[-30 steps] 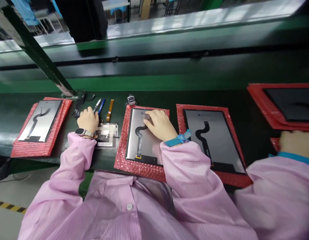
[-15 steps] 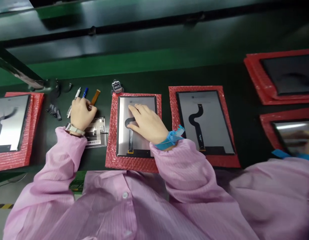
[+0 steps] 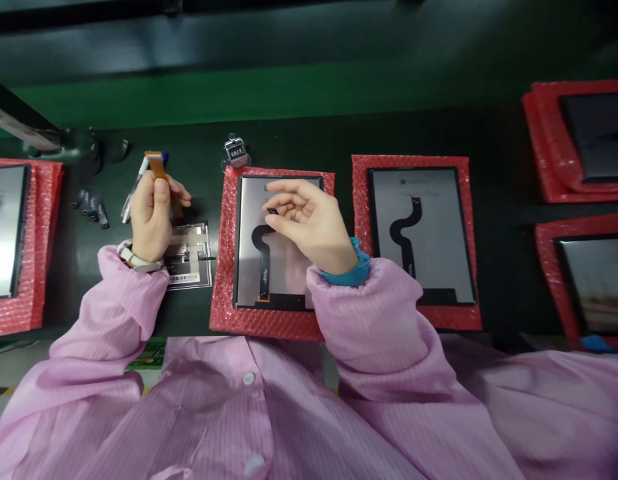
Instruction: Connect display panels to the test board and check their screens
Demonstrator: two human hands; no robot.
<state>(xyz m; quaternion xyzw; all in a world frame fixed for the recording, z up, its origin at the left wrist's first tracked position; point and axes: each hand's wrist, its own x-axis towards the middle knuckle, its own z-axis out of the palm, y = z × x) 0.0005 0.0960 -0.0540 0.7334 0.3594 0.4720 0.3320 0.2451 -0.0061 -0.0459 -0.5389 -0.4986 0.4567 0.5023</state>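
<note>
My left hand (image 3: 151, 215) is shut on an orange flex strip (image 3: 157, 167), which stands up from my fingers. A white-capped pen (image 3: 135, 190) lies close beside that hand, and a blue pen (image 3: 165, 157) shows behind the strip. My right hand (image 3: 309, 220) is raised over a silver display panel (image 3: 289, 280) on a red bubble-wrap mat (image 3: 223, 280). Its thumb and forefinger pinch a small black piece (image 3: 273, 211), just above the curved black flex cable (image 3: 263, 260) lying on the panel.
A tally counter (image 3: 236, 152) stands above the mat. Small black pieces (image 3: 91, 213) lie left of my left hand, above a printed card (image 3: 189, 257). More panels on red mats (image 3: 419, 233) line the dark bench. A neighbour's pink sleeve (image 3: 539, 400) fills the lower right.
My left hand has lifted the orange strip off the bench. My right hand has risen from the panel, pinching the black piece. The neighbour's hand has left view, and the view has shifted.
</note>
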